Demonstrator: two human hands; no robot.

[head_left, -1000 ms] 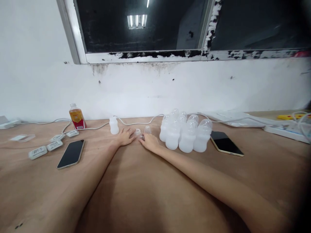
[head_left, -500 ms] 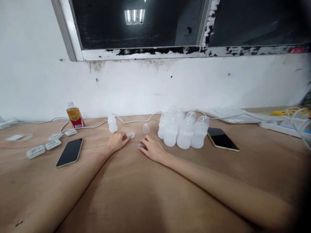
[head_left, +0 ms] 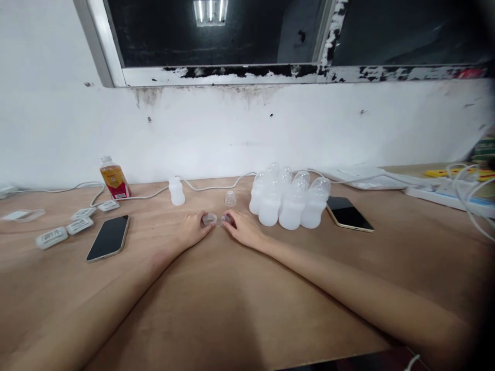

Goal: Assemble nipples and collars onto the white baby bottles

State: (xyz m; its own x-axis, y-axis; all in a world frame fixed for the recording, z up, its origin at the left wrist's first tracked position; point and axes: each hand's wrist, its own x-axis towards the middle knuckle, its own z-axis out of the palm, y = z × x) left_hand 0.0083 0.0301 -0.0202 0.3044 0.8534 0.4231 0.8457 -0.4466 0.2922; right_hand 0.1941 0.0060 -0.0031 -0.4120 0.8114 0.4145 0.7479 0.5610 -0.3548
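Observation:
My left hand (head_left: 193,229) is closed on a clear ring-shaped bottle collar (head_left: 209,220), gripping it by its left side just above the table. Close by, my right hand (head_left: 244,229) pinches a small clear piece (head_left: 225,220) that looks like a bottle teat; the fingers partly hide it. A narrow gap separates the two pieces. Just behind them stands a clear dome-shaped bottle cap (head_left: 230,199). An uncapped white baby bottle (head_left: 177,192) is upright behind my left hand. Several capped baby bottles (head_left: 292,208) are grouped beyond my right hand.
At left lie a phone (head_left: 108,238), several small white packs (head_left: 52,237) and a drink bottle (head_left: 116,178). A second phone (head_left: 350,214) is right of the baby bottles. A white cable (head_left: 220,187) runs along the wall, and a power strip (head_left: 448,200) lies far right.
My left hand has taken hold of the collar and lifted it slightly. My right hand has drawn nearer to it, turning the small clear piece toward the collar. The view has shifted slightly.

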